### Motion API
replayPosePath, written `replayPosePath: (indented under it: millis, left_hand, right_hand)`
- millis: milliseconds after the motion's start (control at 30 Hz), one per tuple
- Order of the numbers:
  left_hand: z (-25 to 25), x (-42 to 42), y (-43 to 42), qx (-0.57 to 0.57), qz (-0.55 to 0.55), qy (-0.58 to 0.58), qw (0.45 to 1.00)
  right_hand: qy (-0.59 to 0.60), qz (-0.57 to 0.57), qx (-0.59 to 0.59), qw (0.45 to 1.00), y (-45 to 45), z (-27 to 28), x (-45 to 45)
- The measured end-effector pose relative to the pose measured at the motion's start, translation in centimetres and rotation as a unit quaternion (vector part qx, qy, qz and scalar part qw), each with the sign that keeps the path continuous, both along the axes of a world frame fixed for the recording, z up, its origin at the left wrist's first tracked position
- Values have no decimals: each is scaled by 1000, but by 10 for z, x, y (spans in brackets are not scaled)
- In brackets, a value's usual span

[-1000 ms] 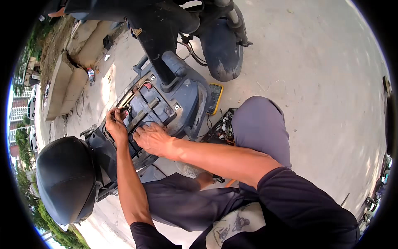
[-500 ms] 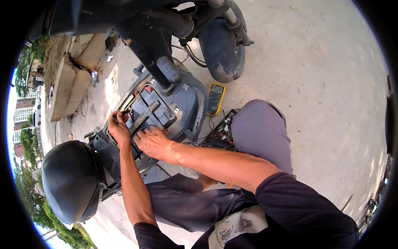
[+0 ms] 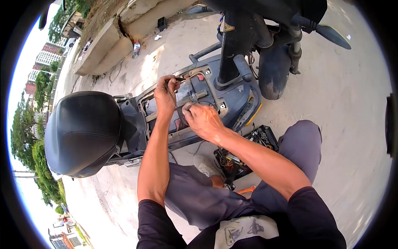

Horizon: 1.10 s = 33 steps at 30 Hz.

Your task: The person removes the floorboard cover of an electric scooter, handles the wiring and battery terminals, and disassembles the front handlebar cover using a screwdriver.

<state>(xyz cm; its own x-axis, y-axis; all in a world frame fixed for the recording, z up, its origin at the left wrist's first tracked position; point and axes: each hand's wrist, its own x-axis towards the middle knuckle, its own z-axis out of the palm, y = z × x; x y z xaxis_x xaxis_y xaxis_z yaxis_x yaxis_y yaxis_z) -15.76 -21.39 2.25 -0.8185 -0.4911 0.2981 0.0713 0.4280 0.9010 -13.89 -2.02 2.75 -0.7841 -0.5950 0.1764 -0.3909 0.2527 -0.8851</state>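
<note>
A dark scooter with its floor compartment (image 3: 199, 94) uncovered lies in front of me. My left hand (image 3: 166, 93) is raised over the compartment's edge, thumb and fingers pinched on a thin dark piece (image 3: 180, 79), perhaps a wire end. Lower and to the right, my right hand (image 3: 203, 119) rests over the compartment with its fingers curled together; whatever they hold is too hidden to name. A reddish patch (image 3: 200, 77) shows at the compartment's far end, and another (image 3: 178, 124) lies beside my right hand.
The black seat (image 3: 87, 133) is at the left, the front wheel (image 3: 274, 72) at the upper right. A black case of wires and tools (image 3: 265, 139) stands by my knee. The yellow edge of a device (image 3: 254, 115) shows beside the scooter. Concrete blocks (image 3: 99, 52) lie at the upper left.
The view has shifted, so the scooter and hands appear further right and more of the case shows. The yellow device is now mostly hidden behind the scooter. Both hands remain at the compartment.
</note>
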Motion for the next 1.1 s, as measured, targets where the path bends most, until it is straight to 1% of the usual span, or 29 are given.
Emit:
replayPosePath:
  millis: [33,67,100,167,200,267,300,333,400,567,833,933,1033,1100]
  left_hand:
    - [-1,-2,7,9,-25,-3,1000]
    - [-5,-7,9,10,-42,-29,999]
    - [-10,-12,8,12,-57,-57,997]
    - [-10,-22,14,29,-46,-77,996]
    - [-13,-28,14,46,-58,-59,996]
    - [-20,-34,14,56,-53,-70,995]
    - [-23,-37,13,61,-52,-77,994]
    - [-26,-40,12,31,-40,-93,994]
    - [-31,-42,10,25,-36,-102,994]
    - [-43,-45,7,45,-15,-87,995]
    - [-44,-49,9,76,-3,-87,993]
    - [-35,-50,11,29,9,-138,990]
    - [-28,-51,17,38,10,-138,990]
    - [-22,-51,19,4,19,-156,988]
  right_hand:
    - [13,8,12,1000,7,-3,1]
    - [12,24,9,1000,14,-15,0]
    - [22,20,34,999,25,-15,-1]
    - [43,9,85,995,42,-11,-6]
    - [31,-7,60,998,48,-12,-9]
    - [6,-41,11,999,56,-15,-17]
    - [-5,-49,26,998,61,-14,-20]
    - [-18,-59,40,997,66,-13,-23]
    - [-40,-75,53,995,73,-13,-29]
    - [-49,-73,31,996,78,-13,-31]
    - [-82,-77,-5,994,77,-14,-34]
    - [-95,-81,-14,992,77,-14,-36]
    - [-118,-82,-30,989,79,-13,-38]
    - [-119,-85,-40,988,78,-15,-39]
